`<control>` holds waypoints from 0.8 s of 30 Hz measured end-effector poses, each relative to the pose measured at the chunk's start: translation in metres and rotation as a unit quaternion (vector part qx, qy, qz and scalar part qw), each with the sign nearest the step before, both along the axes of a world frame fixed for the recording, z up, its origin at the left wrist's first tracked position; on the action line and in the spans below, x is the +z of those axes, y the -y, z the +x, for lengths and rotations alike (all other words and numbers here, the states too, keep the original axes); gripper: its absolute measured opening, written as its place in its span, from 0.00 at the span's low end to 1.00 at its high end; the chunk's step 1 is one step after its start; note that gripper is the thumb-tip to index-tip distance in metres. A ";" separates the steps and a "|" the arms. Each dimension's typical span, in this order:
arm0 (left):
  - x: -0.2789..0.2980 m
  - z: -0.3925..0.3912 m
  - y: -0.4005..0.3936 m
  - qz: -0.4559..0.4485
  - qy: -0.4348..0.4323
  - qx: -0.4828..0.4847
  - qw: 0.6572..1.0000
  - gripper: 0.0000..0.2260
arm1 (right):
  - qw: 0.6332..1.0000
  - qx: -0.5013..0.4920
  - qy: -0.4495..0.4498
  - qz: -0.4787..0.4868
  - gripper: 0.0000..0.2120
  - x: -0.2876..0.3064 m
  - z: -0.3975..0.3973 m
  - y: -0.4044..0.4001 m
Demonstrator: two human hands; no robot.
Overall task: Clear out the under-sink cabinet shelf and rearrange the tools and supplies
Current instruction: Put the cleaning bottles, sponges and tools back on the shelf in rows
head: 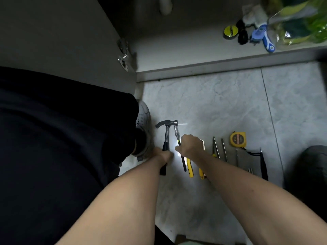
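Note:
A claw hammer with a black handle lies on the tiled floor, head pointing away from me. My left hand is closed around its handle. Just to its right lies an adjustable wrench with a black grip, and my right hand holds it near the middle. Yellow-handled pliers lie partly under my right wrist. Further right lie several screwdrivers in a row and a yellow tape measure.
The open cabinet shelf still holds a yellow tape roll, a black object, a blue tool and a plastic bag of sponges. The cabinet door stands open at left. My knee and white shoe are beside the hammer.

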State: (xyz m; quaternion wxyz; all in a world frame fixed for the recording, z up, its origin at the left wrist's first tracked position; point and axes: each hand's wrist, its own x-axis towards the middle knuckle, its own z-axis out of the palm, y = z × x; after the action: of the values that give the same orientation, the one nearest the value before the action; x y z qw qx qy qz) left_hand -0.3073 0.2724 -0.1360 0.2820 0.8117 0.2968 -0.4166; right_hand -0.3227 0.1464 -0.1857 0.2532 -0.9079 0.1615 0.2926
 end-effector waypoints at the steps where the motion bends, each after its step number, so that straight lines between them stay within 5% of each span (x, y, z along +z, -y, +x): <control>1: 0.006 0.002 0.002 -0.008 -0.007 0.001 1.000 0.17 | 1.000 -0.002 0.008 0.003 0.10 0.002 -0.001 0.000; 11: 0.049 0.026 0.032 0.009 0.106 -0.052 0.993 0.17 | 0.960 -0.249 0.022 0.124 0.11 0.051 0.016 0.033; 16: 0.063 0.046 0.054 0.009 0.148 -0.091 0.985 0.18 | 0.951 -0.297 0.057 0.060 0.18 0.080 0.015 0.072; 24: 0.085 0.117 0.089 0.036 0.331 -0.110 0.936 0.23 | 0.927 -0.314 0.199 0.046 0.14 0.141 0.080 0.113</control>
State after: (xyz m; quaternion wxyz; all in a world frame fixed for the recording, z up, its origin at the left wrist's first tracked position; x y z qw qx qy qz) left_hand -0.1903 0.1832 -0.0509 0.2875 0.9409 0.1100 -0.1415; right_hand -0.2426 0.0334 -0.0447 0.4007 -0.8376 0.3709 0.0182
